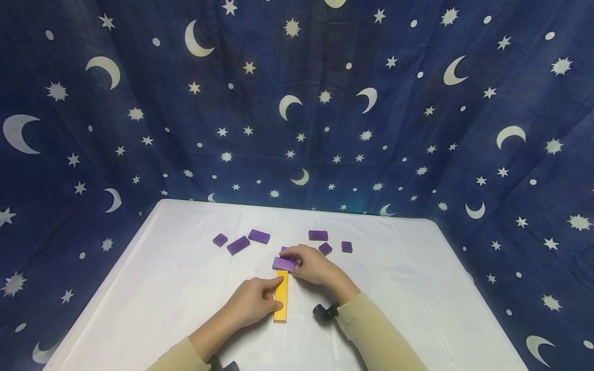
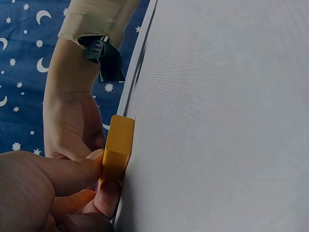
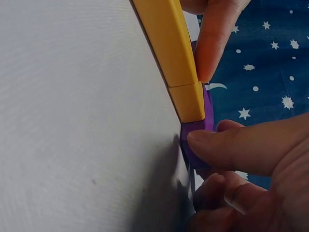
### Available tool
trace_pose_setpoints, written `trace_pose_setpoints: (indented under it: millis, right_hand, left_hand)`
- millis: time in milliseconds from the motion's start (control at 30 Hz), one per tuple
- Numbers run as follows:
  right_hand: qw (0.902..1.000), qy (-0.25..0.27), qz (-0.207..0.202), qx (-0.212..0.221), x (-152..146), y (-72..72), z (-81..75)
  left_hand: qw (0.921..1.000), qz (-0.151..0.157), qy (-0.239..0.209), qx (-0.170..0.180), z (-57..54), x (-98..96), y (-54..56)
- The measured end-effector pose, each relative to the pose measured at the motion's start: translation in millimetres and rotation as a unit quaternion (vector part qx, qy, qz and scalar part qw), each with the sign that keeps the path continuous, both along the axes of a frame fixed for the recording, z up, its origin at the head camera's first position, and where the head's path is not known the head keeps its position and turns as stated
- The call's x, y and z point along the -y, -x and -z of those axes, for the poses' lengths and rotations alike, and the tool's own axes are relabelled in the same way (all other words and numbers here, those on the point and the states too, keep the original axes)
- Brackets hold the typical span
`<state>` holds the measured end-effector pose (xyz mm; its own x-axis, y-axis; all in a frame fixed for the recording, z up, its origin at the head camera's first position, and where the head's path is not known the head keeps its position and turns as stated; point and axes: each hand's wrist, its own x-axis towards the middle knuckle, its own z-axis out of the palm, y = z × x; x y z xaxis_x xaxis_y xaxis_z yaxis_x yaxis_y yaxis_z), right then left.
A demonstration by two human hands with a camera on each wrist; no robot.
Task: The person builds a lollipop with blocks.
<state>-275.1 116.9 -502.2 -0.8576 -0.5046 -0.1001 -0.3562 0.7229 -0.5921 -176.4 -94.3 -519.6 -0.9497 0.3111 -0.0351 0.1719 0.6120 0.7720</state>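
Note:
A strip of yellow blocks (image 1: pixel 281 296) lies lengthwise on the white table, and a seam across it shows in the right wrist view. My left hand (image 1: pixel 250 304) holds the strip by its side between thumb and index finger. Crosswise at the strip's far end lies a purple block (image 1: pixel 284 264), right against the yellow. My right hand (image 1: pixel 317 265) grips this purple block, with the thumb (image 3: pixel 212 145) on its near face. Just behind it, another purple block (image 1: pixel 283 249) is partly hidden by the right hand's fingers.
Farther back on the left are a small purple block (image 1: pixel 220 240) and two longer purple blocks (image 1: pixel 238 245). Back right lie a long purple block (image 1: pixel 318 235) and two small ones (image 1: pixel 346 247). A star-and-moon curtain (image 1: pixel 260 154) hangs behind the table (image 1: pixel 394 288).

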Motion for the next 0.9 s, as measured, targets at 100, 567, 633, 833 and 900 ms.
trace_pose_setpoints:
  millis: [100, 567, 633, 833, 900]
  right_hand:
    - [0.9998, 0.006, 0.016, -0.003, -1, -0.6, 1.7]
    - [0.9961, 0.033, 0.081, -0.005, -5, -8.8, 4.7]
    - [0.9955, 0.035, 0.088, -0.008, -5, -9.7, 5.3]
    - [0.9941, 0.037, 0.102, -0.014, -3, -11.2, 7.1]
    - [0.9936, 0.038, 0.106, -0.013, -3, -11.4, 7.5]
  left_hand:
    - [1.0000, -0.001, 0.000, 0.001, -0.4, -0.2, -0.7]
    - [0.9999, 0.000, -0.001, 0.012, -0.5, -0.1, 0.5]
    - [0.9999, 0.000, -0.001, 0.011, -0.6, -0.1, 0.3]
    - [1.0000, -0.001, 0.000, 0.008, -1.4, -0.2, -0.7]
    - [1.0000, -0.001, -0.002, 0.008, -1.1, 0.1, -1.1]
